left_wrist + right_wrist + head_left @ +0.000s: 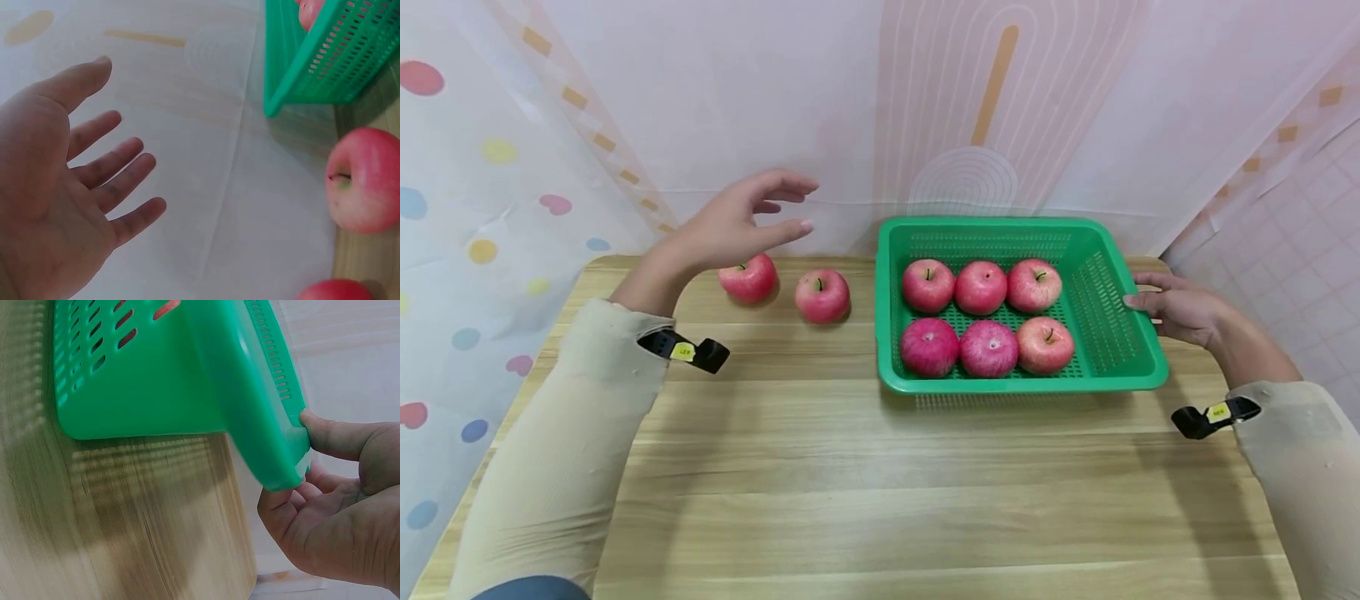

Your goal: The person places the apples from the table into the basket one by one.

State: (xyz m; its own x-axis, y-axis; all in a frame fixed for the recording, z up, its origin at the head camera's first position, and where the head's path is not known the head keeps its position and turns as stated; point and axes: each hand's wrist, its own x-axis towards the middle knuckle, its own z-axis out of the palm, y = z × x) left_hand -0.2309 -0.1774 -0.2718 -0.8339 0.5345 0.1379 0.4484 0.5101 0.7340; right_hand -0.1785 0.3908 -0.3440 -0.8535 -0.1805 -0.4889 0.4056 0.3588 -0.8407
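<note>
Six apples sit in the basket; two apples remain on the surface at its 9 o'clock. Left hand hovers above them, fingers released. Right hand grips the basket's 3 o'clock rim.

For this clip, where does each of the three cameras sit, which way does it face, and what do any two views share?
Head: looks forward and down at the table; both sleeved arms, left hand and right hand show.
Left wrist: faces past the open palm toward the wall; two loose apples beside it.
Right wrist: faces the basket corner; thumb on rim.
Shared: the green basket appears in all three.
</note>
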